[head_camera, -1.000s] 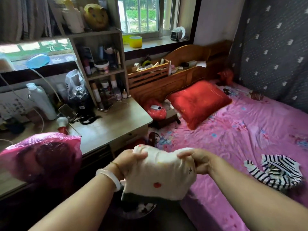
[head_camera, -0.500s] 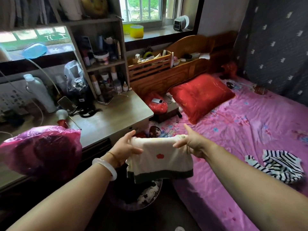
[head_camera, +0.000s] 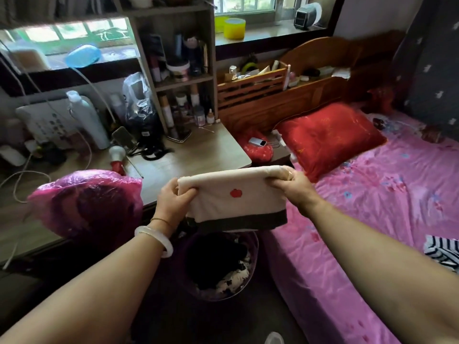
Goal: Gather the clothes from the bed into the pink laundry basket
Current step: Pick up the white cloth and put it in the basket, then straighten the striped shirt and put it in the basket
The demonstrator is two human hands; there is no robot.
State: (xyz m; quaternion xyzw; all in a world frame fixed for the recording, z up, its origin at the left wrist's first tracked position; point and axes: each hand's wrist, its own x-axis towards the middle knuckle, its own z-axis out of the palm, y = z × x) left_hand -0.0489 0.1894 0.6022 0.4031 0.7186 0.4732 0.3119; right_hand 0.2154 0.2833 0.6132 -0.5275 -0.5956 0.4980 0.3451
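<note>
A folded cream garment [head_camera: 236, 197] with a small red apple print and a dark hem hangs between my hands. My left hand [head_camera: 171, 202] grips its left end and my right hand [head_camera: 290, 186] grips its right end. Directly below it on the floor stands the pink laundry basket [head_camera: 253, 247], in shadow, holding dark and black-and-white clothes [head_camera: 231, 281]. A black-and-white striped garment [head_camera: 444, 252] lies on the pink bed sheet [head_camera: 372, 207] at the right edge.
A wooden desk [head_camera: 198, 155] with bottles, a shelf unit and a pink plastic bag [head_camera: 87, 204] stands to the left of the basket. A red pillow [head_camera: 327, 137] lies at the wooden headboard [head_camera: 310, 83]. A narrow dark floor strip runs between desk and bed.
My hands have stretched the cream garment out wider and flatter and carried it forward over the basket. The view has tilted down, showing more of the basket.
</note>
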